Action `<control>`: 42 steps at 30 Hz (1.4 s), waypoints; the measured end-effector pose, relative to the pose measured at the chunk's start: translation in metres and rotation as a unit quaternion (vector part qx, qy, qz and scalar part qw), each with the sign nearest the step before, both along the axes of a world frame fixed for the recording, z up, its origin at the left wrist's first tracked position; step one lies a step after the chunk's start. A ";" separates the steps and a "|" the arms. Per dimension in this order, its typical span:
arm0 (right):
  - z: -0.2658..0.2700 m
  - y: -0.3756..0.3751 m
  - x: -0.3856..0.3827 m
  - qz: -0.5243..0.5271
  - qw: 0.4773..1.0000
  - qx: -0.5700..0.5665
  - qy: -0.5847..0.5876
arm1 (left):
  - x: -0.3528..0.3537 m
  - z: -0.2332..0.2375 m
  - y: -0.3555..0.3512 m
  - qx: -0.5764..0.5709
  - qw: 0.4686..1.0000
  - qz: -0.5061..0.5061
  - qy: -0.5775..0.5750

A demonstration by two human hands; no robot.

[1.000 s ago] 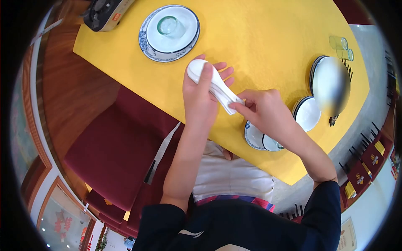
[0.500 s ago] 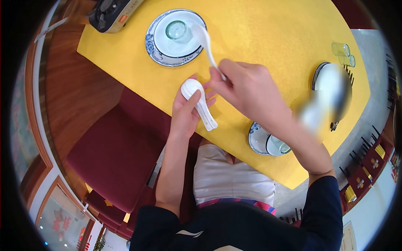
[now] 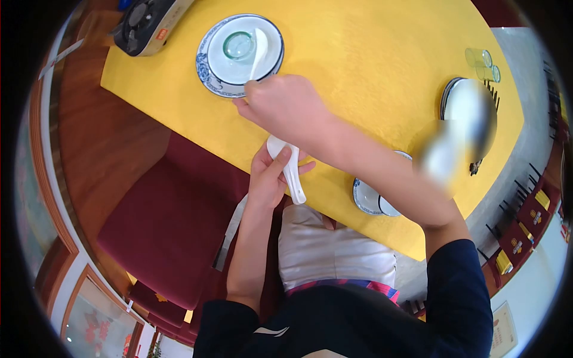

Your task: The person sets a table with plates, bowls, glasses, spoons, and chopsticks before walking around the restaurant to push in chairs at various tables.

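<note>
My left hand [image 3: 265, 182] is closed around a small stack of white soup spoons [image 3: 293, 182], thumb on top, handles pointing down toward me at the table's near edge. My right hand [image 3: 286, 107] reaches across above it and grips the handle end of another white soup spoon [image 3: 259, 55]. That spoon's bowl lies over the white dish, right beside a greenish glass [image 3: 239, 46]. Under both is a white dish with a dark rim [image 3: 219, 67], set on a larger blue-patterned plate [image 3: 206, 77].
A portable gas stove [image 3: 146, 27] stands at the table's far left. Another patterned plate [image 3: 365, 197] is partly behind my right forearm. Stacked dishes [image 3: 449, 98], partly blurred, and two glasses [image 3: 478, 58] are at the right. A maroon chair [image 3: 173, 221] stands left of me.
My right hand has moved left and lowered the spoon beside the glass on the dish. My left hand still holds its spoons, slightly lower in view.
</note>
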State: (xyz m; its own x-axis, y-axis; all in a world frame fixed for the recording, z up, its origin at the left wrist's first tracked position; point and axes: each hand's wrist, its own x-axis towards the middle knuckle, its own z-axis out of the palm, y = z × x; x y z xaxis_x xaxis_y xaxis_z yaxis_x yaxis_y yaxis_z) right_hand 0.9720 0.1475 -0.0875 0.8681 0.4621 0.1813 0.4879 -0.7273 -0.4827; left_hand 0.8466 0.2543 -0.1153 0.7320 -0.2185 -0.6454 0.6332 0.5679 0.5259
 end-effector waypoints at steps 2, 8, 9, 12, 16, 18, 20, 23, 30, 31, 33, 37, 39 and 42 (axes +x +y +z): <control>0.000 0.003 0.000 0.001 1.000 0.023 0.020 | -0.003 0.000 -0.003 -0.004 1.000 -0.020 0.000; 0.037 -0.045 -0.046 -0.040 0.995 0.043 0.083 | -0.019 -0.009 -0.007 -0.023 0.998 -0.025 -0.055; 0.045 -0.060 -0.060 -0.043 0.995 0.039 0.080 | -0.020 -0.008 -0.011 -0.024 0.998 -0.023 -0.059; 0.057 -0.106 -0.112 -0.107 0.978 0.000 0.180 | -0.014 0.017 -0.031 0.017 0.995 -0.094 -0.015; 0.073 -0.151 -0.161 -0.181 0.914 0.108 0.346 | -0.030 0.028 -0.047 -0.077 0.979 -0.187 0.023; 0.091 -0.162 -0.175 -0.203 0.881 0.156 0.397 | -0.043 0.035 -0.058 -0.118 0.971 -0.203 0.048; 0.105 -0.166 -0.191 -0.230 0.850 0.204 0.428 | -0.058 0.042 -0.073 -0.183 0.965 -0.172 0.071; 0.112 -0.162 -0.227 -0.335 0.825 0.220 0.399 | -0.081 0.055 -0.098 -0.094 0.980 -0.167 0.054; 0.112 -0.151 -0.301 -0.411 0.546 0.421 0.596 | -0.096 0.080 -0.140 0.185 0.933 -0.291 -0.104; 0.109 -0.148 -0.308 -0.388 0.500 0.473 0.613 | -0.096 0.082 -0.145 0.207 0.918 -0.301 -0.157; 0.106 -0.150 -0.313 -0.406 0.459 0.516 0.599 | -0.094 0.086 -0.151 0.208 0.919 -0.296 -0.156; 0.092 -0.167 -0.312 -0.378 0.479 0.543 0.576 | -0.091 0.083 -0.150 0.164 0.923 -0.325 -0.127; 0.082 -0.174 -0.316 -0.384 0.480 0.544 0.571 | -0.088 0.083 -0.147 0.143 0.915 -0.357 -0.121; 0.070 -0.179 -0.321 -0.422 0.507 0.510 0.552 | -0.081 0.083 -0.142 0.060 0.889 -0.439 -0.117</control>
